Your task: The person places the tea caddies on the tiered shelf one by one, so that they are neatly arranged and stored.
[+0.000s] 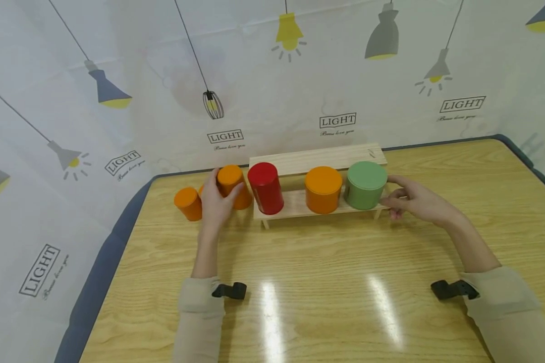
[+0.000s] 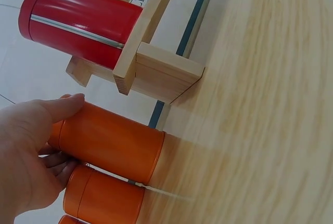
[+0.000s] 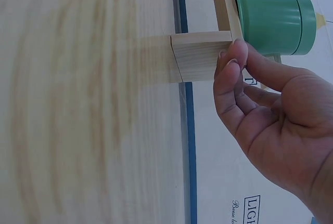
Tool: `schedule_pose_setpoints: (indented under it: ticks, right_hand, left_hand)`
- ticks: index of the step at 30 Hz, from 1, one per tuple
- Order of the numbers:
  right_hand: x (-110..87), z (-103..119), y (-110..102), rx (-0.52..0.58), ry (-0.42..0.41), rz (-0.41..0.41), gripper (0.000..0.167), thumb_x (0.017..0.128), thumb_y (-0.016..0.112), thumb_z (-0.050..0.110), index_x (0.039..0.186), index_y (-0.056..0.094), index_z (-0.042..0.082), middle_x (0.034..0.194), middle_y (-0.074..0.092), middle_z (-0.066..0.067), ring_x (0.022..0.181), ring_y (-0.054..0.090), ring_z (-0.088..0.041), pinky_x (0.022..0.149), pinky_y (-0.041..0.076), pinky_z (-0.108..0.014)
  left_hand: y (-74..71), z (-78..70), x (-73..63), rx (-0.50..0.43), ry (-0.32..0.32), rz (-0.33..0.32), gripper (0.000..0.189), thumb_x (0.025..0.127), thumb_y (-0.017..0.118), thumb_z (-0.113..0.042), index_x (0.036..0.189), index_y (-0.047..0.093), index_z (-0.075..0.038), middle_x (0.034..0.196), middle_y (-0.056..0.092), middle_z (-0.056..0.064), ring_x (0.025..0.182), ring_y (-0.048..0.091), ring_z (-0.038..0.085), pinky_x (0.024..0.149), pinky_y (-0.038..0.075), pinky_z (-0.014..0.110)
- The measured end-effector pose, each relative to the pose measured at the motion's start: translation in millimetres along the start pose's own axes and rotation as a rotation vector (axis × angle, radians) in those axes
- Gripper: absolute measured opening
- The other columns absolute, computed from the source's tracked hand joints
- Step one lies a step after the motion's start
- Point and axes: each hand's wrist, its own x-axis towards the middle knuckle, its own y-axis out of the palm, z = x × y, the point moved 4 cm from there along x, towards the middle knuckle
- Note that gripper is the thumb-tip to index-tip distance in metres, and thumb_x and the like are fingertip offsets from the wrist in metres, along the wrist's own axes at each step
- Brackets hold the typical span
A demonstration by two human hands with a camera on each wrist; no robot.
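In the head view my left hand grips a tall orange canister, thumb on the near side and fingers on the far side. Two smaller orange canisters stand beside it; the smallest is leftmost, while the middle one is mostly behind my hand. At the other end, my right hand holds the end of a two-step wooden shelf between thumb and fingers, close to a green canister. A red canister and a wide orange canister also stand on the lower step.
The shelf's back step runs along the rear of the wood-grain table. Behind is a white cloth printed with lamps. A dark blue edge borders the table. Black straps sit on both sleeves.
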Motion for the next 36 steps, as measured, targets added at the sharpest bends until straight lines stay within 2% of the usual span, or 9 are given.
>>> schedule_pose_setpoints:
  ticks: [4, 10, 19, 25, 34, 36]
  right_hand:
    - [0.9, 0, 1, -0.003, -0.002, 0.004, 0.069, 0.105, 0.057, 0.018, 0.159, 0.018, 0.003, 0.094, 0.064, -0.027, 0.074, 0.065, -0.031, 0.070, 0.058, -0.043]
    - [2.3, 1, 1, -0.018, 0.001, 0.003, 0.070, 0.105, 0.057, 0.020, 0.159, 0.017, 0.003, 0.097, 0.063, -0.028, 0.075, 0.066, -0.032, 0.071, 0.058, -0.043]
    - [1.6, 1, 1, -0.023, -0.017, -0.002, 0.068, 0.105, 0.057, 0.018, 0.158, 0.018, 0.000, 0.097, 0.065, -0.026, 0.074, 0.066, -0.031, 0.070, 0.059, -0.042]
    - [0.1, 1, -1, -0.012, 0.006, -0.011, 0.068, 0.105, 0.056, 0.016, 0.159, 0.017, 0.002, 0.098, 0.065, -0.025, 0.074, 0.066, -0.029, 0.070, 0.058, -0.042]
    - [-0.5, 3, 0, -0.012, 0.001, -0.007, 0.068, 0.105, 0.056, 0.015, 0.159, 0.017, 0.002, 0.096, 0.065, -0.025, 0.074, 0.065, -0.030, 0.070, 0.058, -0.043]
    - [-0.1, 2, 0, -0.010, 0.001, -0.007, 0.068, 0.105, 0.056, 0.014, 0.159, 0.018, 0.002, 0.097, 0.065, -0.025, 0.074, 0.065, -0.030, 0.070, 0.058, -0.043]
  left_hand:
    - [-0.8, -1.2, -0.3, 0.010, -0.020, -0.047, 0.069, 0.089, 0.080, -0.022, 0.144, 0.047, 0.003, 0.138, 0.051, 0.023, 0.125, 0.048, 0.036, 0.111, 0.036, 0.046]
    - [-10.4, -12.8, -1.6, -0.066, -0.005, -0.147, 0.068, 0.086, 0.083, -0.024, 0.140, 0.051, 0.002, 0.132, 0.052, 0.021, 0.117, 0.054, 0.032, 0.104, 0.046, 0.042]
    - [-31.0, -42.7, -6.6, -0.146, 0.124, -0.271, 0.069, 0.086, 0.083, -0.025, 0.140, 0.051, 0.003, 0.133, 0.052, 0.018, 0.115, 0.054, 0.026, 0.102, 0.046, 0.037]
    - [-41.3, -66.3, -11.7, -0.128, 0.220, -0.329, 0.069, 0.084, 0.085, -0.024, 0.138, 0.052, 0.004, 0.130, 0.055, 0.017, 0.115, 0.054, 0.024, 0.100, 0.047, 0.035]
    - [-55.9, -107.5, -20.5, -0.152, 0.354, -0.451, 0.064, 0.080, 0.088, -0.022, 0.133, 0.059, 0.000, 0.123, 0.060, 0.013, 0.111, 0.057, 0.021, 0.096, 0.048, 0.034]
    - [-57.8, -116.7, -22.1, -0.160, 0.399, -0.466, 0.063, 0.079, 0.088, -0.022, 0.132, 0.060, 0.000, 0.123, 0.060, 0.013, 0.110, 0.057, 0.020, 0.095, 0.048, 0.034]
